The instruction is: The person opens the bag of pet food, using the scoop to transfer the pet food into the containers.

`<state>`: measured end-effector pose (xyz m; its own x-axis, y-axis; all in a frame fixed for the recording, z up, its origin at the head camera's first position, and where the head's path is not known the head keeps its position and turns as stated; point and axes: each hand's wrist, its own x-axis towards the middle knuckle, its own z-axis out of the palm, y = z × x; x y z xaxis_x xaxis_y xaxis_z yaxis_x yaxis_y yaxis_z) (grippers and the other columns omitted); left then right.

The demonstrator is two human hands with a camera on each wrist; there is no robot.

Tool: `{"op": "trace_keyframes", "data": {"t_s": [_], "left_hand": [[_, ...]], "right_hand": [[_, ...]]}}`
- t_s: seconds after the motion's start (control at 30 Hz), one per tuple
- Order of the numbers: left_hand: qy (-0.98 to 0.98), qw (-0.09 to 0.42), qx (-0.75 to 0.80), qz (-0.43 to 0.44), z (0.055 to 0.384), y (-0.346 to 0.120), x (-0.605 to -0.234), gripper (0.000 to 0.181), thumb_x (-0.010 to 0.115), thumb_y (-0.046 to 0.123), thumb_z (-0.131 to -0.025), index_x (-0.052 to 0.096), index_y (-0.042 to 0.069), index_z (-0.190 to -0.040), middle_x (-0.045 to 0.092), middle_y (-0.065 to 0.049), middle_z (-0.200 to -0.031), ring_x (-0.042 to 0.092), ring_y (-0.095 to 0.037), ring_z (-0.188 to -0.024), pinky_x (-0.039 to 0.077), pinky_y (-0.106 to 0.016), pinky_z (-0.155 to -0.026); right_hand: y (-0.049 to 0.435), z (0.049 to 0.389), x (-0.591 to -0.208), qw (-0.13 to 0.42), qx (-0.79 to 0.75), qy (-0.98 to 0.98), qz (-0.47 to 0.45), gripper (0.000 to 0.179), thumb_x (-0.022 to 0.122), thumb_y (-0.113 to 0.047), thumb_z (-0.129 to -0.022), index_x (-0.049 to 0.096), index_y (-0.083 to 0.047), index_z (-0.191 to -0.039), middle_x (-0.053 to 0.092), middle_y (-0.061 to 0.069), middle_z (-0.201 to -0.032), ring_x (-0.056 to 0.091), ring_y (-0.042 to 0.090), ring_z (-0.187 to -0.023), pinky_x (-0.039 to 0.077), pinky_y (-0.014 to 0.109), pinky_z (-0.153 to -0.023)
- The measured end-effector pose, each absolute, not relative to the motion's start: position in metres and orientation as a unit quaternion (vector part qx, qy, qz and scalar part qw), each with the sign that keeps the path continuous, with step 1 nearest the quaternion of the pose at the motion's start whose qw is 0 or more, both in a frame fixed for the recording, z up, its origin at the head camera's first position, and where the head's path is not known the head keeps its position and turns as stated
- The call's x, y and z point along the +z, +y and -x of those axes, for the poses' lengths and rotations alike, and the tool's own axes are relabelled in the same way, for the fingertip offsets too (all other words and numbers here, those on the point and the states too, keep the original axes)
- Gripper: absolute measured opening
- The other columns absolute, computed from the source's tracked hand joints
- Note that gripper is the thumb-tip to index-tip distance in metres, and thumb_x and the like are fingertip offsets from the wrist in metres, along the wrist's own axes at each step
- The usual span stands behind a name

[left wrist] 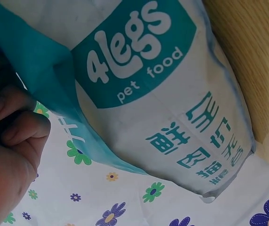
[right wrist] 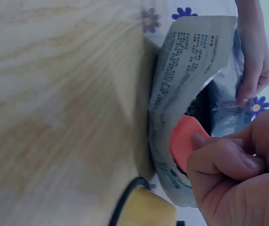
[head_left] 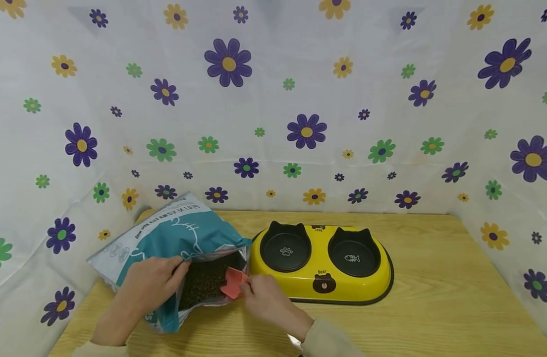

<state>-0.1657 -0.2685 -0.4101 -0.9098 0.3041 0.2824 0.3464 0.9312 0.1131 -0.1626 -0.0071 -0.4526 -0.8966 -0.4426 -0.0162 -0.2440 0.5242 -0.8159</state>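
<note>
A teal and white pet food bag [head_left: 184,228] lies on its side at the left of the table, its mouth facing the front right. Dark brown kibble [head_left: 204,280] shows inside. My left hand [head_left: 153,285] grips the upper edge of the bag's mouth, fingers curled over it; the left wrist view shows the "4Legs pet food" print [left wrist: 130,47]. A coral-pink scoop [head_left: 234,283] sits at the right side of the opening, its handle pinched by my right hand [head_left: 266,300]. In the right wrist view the scoop [right wrist: 185,141] is at the bag's mouth; its contents are mostly hidden.
Right of the bag stands a yellow double pet bowl holder [head_left: 296,287] with two black cat-eared bowls, one with a paw print [head_left: 286,250], the other with a fishbone [head_left: 352,258]. A flower-patterned curtain [head_left: 273,99] surrounds the wooden table [head_left: 443,297] at the back and sides.
</note>
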Motion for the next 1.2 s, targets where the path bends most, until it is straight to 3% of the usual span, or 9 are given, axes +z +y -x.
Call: {"op": "trace_keyframes", "data": {"t_s": [0.23,0.37,0.6,0.9,1.2], "left_hand": [[-0.974,0.129,-0.083,0.166,0.165,-0.267,-0.409,0.042,0.061,0.025,-0.102,0.043,0.024,-0.063,0.035,0.011,-0.051,0.034,-0.006,-0.046,0.031,-0.026,-0.048],[-0.974,0.130,-0.086,0.167,0.165,-0.267,-0.412,0.042,0.061,0.025,-0.102,0.043,0.024,-0.064,0.035,0.011,-0.052,0.034,-0.005,-0.046,0.031,-0.026,-0.048],[-0.972,0.137,-0.085,0.169,0.165,-0.268,-0.415,0.042,0.062,0.026,-0.102,0.043,0.024,-0.064,0.034,0.011,-0.051,0.033,-0.005,-0.045,0.030,-0.026,-0.048],[-0.970,0.147,-0.087,0.171,0.166,-0.269,-0.415,0.044,0.062,0.026,-0.101,0.042,0.024,-0.063,0.033,0.011,-0.050,0.032,-0.005,-0.044,0.029,-0.025,-0.047],[-0.972,0.137,-0.089,0.166,0.165,-0.268,-0.414,0.043,0.061,0.027,-0.103,0.042,0.024,-0.064,0.033,0.010,-0.051,0.031,-0.006,-0.044,0.029,-0.026,-0.047]], "right_hand": [[-0.013,0.155,-0.466,0.129,-0.502,0.834,0.189,0.034,0.052,-0.017,-0.107,0.064,0.001,-0.081,0.039,-0.007,-0.059,0.034,0.006,-0.048,0.026,0.019,-0.049],[-0.014,0.152,-0.471,0.144,-0.531,0.816,0.175,0.032,0.050,-0.019,-0.108,0.067,0.001,-0.090,0.044,-0.007,-0.064,0.035,0.005,-0.051,0.027,0.019,-0.051],[-0.010,0.150,-0.474,0.174,-0.560,0.796,0.150,0.030,0.048,-0.020,-0.109,0.067,-0.001,-0.095,0.052,-0.003,-0.072,0.034,0.008,-0.052,0.026,0.020,-0.051],[-0.004,0.148,-0.473,0.215,-0.551,0.791,0.156,0.027,0.043,-0.021,-0.111,0.063,-0.004,-0.102,0.051,-0.001,-0.078,0.038,0.011,-0.060,0.030,0.022,-0.057],[-0.001,0.146,-0.474,0.286,-0.598,0.739,0.121,0.027,0.039,-0.019,-0.112,0.058,-0.003,-0.102,0.047,0.000,-0.066,0.038,0.014,-0.053,0.031,0.023,-0.050]]}}
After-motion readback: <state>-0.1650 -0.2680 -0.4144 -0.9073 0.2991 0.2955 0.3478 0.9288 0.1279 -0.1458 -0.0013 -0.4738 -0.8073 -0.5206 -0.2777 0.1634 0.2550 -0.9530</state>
